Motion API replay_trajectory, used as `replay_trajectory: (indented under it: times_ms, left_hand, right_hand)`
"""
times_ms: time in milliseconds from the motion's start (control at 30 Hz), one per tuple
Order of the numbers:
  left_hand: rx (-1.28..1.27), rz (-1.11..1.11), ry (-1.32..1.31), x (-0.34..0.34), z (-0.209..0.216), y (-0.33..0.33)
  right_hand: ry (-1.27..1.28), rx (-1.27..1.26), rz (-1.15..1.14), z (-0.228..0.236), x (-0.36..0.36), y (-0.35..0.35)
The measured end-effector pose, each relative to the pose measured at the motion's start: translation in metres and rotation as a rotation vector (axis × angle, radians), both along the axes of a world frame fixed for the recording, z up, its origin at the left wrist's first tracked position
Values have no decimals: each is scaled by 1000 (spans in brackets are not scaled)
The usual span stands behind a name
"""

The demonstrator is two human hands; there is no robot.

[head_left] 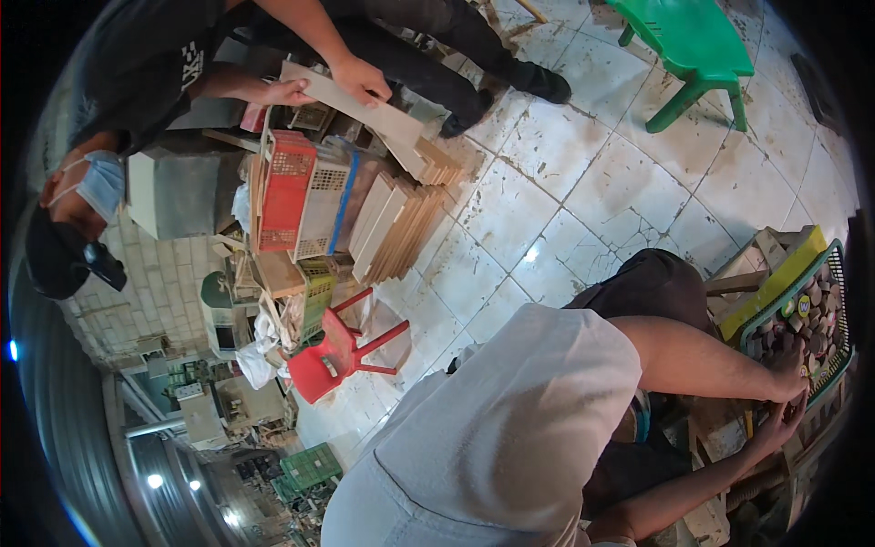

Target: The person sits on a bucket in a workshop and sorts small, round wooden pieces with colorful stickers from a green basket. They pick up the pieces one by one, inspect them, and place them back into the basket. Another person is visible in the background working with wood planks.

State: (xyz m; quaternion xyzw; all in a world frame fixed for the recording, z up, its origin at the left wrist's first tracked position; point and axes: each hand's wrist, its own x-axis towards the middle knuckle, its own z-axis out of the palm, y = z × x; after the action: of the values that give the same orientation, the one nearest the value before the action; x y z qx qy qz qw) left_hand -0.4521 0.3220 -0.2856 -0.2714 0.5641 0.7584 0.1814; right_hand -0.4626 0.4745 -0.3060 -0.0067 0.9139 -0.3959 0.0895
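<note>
My left hand (787, 372) reaches in at the right side, its fingers bent over the edge of a green plastic basket (749, 321). Below it, my right hand (781, 425) comes up close to the left one, fingers drawn together. The fingertips of both hands meet near the basket's edge. Whatever is between them is too small and hidden to make out. The basket is filled with small round brown and grey pieces (825, 319). A few round pieces with yellow-green faces (803, 305) lie among them. A pale sleeve (547, 392) covers my left upper arm.
At upper left, a masked person in black holds a flat board (351, 100) in both hands (360, 77). Beside them stand stacked boards (396, 228) and red crates (287, 187). A red chair (335, 360) and a green chair (688, 46) stand on the tiled floor (510, 201).
</note>
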Motion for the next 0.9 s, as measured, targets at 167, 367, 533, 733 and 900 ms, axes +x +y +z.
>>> replay_trajectory:
  times_ms: [167, 367, 533, 733, 900]
  left_hand:
    - [-273, 73, 24, -13, -31, 32]
    - [-398, 78, 94, -13, -43, 40]
    - [-366, 125, 222, -15, -63, 41]
    - [-527, 93, 432, -13, -55, 30]
    - [-847, -135, 518, 19, -27, 46]
  right_hand:
    - [138, -79, 66, -14, 0, 8]
    - [42, -123, -136, -2, 6, 9]
    - [7, -436, -139, -24, -5, 22]
    - [-57, -485, -269, 20, -4, 1]
    - [-35, -538, -198, 9, -4, 9]
